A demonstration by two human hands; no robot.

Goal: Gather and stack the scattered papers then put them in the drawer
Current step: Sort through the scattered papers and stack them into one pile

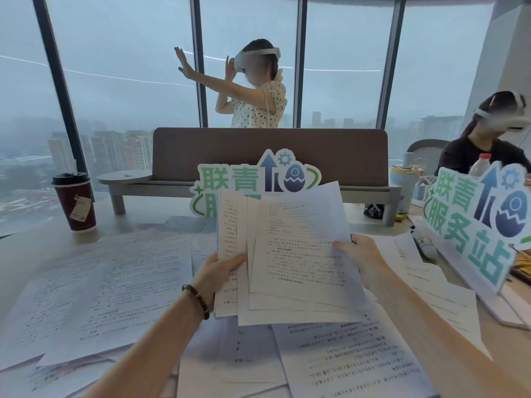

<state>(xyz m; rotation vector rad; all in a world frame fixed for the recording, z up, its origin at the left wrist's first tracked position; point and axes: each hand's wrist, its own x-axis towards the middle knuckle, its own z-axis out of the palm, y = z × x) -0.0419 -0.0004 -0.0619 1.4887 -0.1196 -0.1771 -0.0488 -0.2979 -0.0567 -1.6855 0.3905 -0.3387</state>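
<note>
I hold a loose bundle of several printed sheets (pixel 290 254) upright above the desk, their edges fanned and uneven. My left hand (pixel 218 271), with a bead bracelet on the wrist, grips the bundle's left edge, thumb on the front. My right hand (pixel 362 257) grips the right edge, thumb over the front sheet. Many more printed papers (pixel 115 288) lie scattered over the desk, some to the left, others under my arms (pixel 344 357) and at the right (pixel 448 300). No drawer is in view.
A dark red coffee cup (pixel 76 202) stands at the back left. A grey shelf riser with a brown panel (pixel 270 156) crosses the back. Green-and-blue cut-out signs stand at centre (pixel 230 179) and at the right (pixel 474 222). Two people wearing headsets are beyond the desk.
</note>
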